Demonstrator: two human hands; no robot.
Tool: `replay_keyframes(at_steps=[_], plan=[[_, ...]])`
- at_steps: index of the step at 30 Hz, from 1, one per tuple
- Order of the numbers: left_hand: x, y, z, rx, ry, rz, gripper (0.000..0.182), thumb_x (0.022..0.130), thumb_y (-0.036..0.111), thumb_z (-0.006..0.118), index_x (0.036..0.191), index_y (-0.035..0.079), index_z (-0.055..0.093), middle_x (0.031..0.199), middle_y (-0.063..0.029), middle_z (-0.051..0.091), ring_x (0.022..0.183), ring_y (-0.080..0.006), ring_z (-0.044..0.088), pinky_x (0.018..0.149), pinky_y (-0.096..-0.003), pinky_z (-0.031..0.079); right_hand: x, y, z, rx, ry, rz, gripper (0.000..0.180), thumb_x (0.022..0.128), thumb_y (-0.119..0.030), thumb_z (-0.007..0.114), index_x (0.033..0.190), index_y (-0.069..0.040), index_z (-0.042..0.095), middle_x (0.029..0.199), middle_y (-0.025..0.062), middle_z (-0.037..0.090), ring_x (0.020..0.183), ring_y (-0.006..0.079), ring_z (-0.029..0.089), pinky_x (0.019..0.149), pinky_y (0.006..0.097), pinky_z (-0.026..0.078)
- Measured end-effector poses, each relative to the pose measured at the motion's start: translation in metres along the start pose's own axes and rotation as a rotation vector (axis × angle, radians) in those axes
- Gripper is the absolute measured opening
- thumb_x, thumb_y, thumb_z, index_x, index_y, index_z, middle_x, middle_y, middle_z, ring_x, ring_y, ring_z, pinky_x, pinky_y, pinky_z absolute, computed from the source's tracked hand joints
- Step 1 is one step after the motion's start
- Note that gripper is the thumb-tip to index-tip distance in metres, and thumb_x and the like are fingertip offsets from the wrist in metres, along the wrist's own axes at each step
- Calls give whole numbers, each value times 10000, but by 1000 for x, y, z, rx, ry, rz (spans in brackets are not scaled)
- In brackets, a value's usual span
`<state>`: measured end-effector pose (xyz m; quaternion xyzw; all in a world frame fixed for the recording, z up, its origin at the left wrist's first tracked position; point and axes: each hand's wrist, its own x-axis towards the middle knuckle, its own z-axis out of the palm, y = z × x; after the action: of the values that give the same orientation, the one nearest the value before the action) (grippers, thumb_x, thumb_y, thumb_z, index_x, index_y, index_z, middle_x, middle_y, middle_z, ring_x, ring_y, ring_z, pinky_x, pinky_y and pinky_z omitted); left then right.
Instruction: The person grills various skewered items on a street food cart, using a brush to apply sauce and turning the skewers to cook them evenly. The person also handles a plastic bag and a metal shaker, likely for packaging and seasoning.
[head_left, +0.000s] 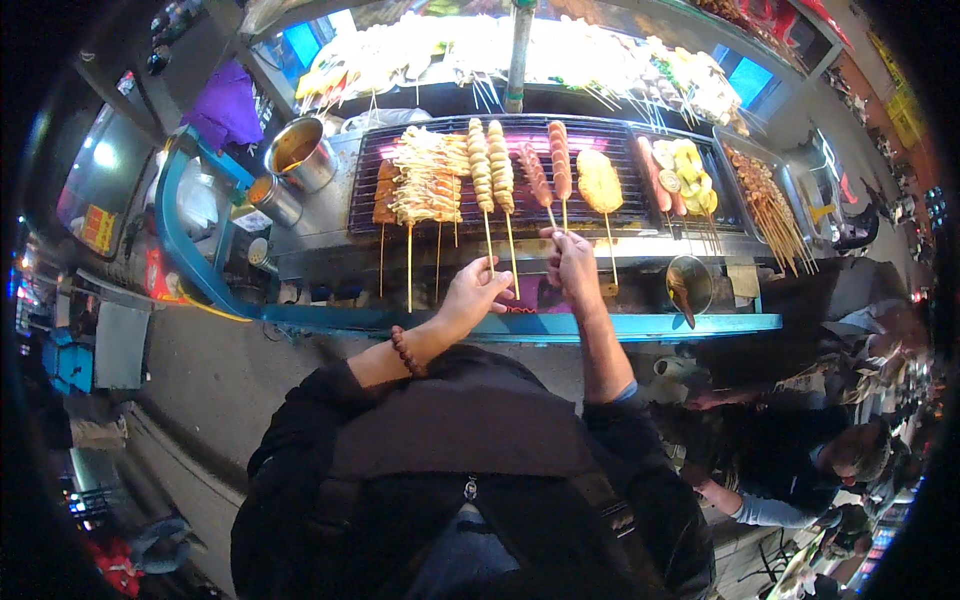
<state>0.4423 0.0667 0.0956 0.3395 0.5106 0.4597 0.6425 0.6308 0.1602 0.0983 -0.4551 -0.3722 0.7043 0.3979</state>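
Note:
On a wire grill (442, 226) lie several skewers. My left hand (474, 291), a bead bracelet at its wrist, is at the sticks of two pale spiral-cut skewers (490, 166); whether its fingers close on a stick, I cannot tell. My right hand (574, 262) pinches the stick of a scored sausage skewer (535, 176), which leans left. Beside that one stands another scored sausage skewer (559, 161), its stick passing by my right fingers. Enoki mushroom skewers (427, 172) and brown slab skewers (385, 193) lie at the left, a golden flat patty skewer (600, 182) at the right.
Left of the grill stand a steel pot (300, 154) and a steel canister (274, 199). More skewers fill a tray (750, 217) at the right. A metal cup (688, 285) holds a brush-like tool. A blue rail (525, 326) runs before me. People are at the lower right.

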Motion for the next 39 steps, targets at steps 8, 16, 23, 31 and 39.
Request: replay_keyframes(at_steps=[8,16,23,31,39], plan=[[2,-6,-1,4,2,0,643,1007,217,650,1479,-84,333,1085,-109,683,914,-163,690,694,-285,588,1,22,20,139,-58,37,352,1093,-265,442,1253,18,578,698,-15,520,540,105,488,500,255,398],[3,-6,3,-48,34,12,635,1003,209,653,1470,-93,346,1107,-125,673,880,-163,696,665,-275,592,-6,17,14,-487,312,-236,285,1042,-238,574,1058,6,719,629,-24,553,570,54,475,527,253,392],[6,-7,10,-36,54,-13,629,1018,234,633,1490,-57,337,1106,-96,657,886,-157,678,701,-301,584,0,18,22,-533,249,-294,291,1031,-234,584,1047,14,736,634,-10,588,587,77,527,541,287,429],[6,-8,10,-63,97,-23,624,1017,229,638,1488,-50,337,1089,-110,668,876,-162,678,682,-300,591,-28,-20,-44,-1445,817,-1009,261,949,-323,687,1046,-81,698,848,152,689,738,326,677,683,469,544],[5,-12,19,-65,124,-25,583,1037,240,595,1481,-47,349,1110,-123,676,856,-154,671,679,-293,579,-8,-6,-66,-1055,464,-579,262,982,-254,632,1154,-72,707,794,246,684,759,378,719,646,470,551]])
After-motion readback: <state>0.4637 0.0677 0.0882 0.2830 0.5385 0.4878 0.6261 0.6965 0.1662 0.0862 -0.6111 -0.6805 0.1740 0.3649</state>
